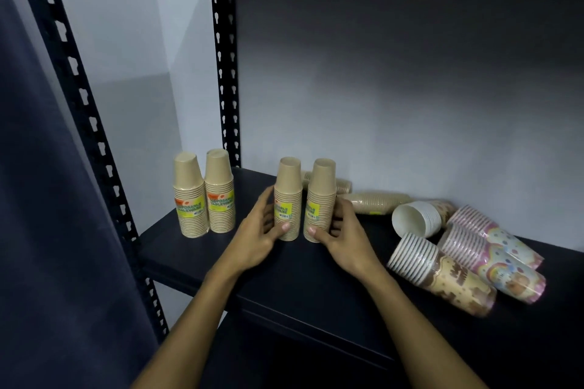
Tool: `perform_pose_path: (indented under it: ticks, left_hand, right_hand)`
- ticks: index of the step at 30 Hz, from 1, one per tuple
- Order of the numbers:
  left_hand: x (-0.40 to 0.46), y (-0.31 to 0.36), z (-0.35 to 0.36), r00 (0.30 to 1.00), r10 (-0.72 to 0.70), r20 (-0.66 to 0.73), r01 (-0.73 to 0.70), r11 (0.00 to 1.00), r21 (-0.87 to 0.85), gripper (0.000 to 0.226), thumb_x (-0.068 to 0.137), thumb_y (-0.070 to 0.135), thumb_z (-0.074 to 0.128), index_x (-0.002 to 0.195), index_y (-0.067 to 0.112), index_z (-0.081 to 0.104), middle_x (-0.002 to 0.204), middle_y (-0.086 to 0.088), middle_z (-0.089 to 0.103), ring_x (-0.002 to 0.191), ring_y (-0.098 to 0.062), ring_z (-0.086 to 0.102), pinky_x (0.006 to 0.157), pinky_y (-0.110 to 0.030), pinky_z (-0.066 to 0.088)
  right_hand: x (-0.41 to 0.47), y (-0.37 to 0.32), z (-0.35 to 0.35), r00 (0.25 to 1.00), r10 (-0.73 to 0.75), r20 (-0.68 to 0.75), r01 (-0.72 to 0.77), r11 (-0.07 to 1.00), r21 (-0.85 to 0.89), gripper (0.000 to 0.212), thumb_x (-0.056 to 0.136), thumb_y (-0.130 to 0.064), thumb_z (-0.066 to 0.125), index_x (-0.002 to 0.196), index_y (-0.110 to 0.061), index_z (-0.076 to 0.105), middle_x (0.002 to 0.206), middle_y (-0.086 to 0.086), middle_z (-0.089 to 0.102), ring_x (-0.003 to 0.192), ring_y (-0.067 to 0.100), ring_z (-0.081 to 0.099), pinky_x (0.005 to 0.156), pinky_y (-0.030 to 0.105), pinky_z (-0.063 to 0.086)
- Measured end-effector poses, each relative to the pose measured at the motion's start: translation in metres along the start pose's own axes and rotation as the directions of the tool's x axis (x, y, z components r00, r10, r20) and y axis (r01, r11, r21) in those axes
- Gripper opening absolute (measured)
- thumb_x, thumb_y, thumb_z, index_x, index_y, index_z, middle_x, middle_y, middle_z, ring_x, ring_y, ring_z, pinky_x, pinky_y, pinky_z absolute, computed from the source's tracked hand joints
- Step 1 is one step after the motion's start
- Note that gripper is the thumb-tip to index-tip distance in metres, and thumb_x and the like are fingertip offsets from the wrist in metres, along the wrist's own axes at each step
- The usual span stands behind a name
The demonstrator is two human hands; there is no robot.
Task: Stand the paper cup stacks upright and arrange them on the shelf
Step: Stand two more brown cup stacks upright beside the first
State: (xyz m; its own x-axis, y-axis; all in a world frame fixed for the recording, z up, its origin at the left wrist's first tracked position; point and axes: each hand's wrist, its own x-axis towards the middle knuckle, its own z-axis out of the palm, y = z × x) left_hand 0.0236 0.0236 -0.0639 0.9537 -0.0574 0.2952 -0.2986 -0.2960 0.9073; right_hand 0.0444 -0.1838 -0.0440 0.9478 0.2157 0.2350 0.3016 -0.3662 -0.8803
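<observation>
left hand curls round an upright kraft-brown paper cup stack with a yellow label, thumb on its front near the base, fingers behind it, so that grip is closed on the stack. right hand does the same on a second upright brown labelled cup stack, thumb at the lower front, fingers wrapped on its right side. the two held stacks stand just beside each other on the dark shelf board, rims down. left of the left hand, two more upright brown labelled stacks stand touching, near the black perforated shelf post. behind and right of the right hand, brown cup stacks lying on their sides. further right, a white-rimmed stack on its side, a tan patterned stack and pink rainbow-print stacks, all lying down.
</observation>
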Motion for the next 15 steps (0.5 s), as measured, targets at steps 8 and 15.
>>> perform_pose_path:
  ticks: [8,15]
  left_hand:
    - [0.002,-0.007,0.002,0.998,0.015,-0.062,-0.008,0.994,0.106,0.058,0.092,0.019,0.07,0.144,0.018,0.044,0.131,0.004,0.066,0.121,-0.004,0.061,0.105,-0.039,0.05]
    - [0.004,-0.007,0.005,0.989,0.02,-0.143,0.004,0.986,0.169,0.062,0.083,0.028,0.081,0.136,0.021,0.05,0.124,0.003,0.065,0.111,-0.006,0.063,0.093,-0.02,0.05]
  right_hand:
    - [0.001,0.009,0.008,0.996,-0.038,-0.077,0.034,0.998,-0.054,0.052,0.082,-0.02,0.08,0.126,-0.021,0.052,0.109,-0.014,0.065,0.1,0.0,0.063,0.087,0.023,0.053]
    - [0.001,0.016,0.005,0.994,-0.06,0.09,0.063,0.997,-0.032,0.053,0.092,-0.01,0.067,0.138,-0.026,0.047,0.129,-0.009,0.065,0.121,0.006,0.06,0.107,0.042,0.047]
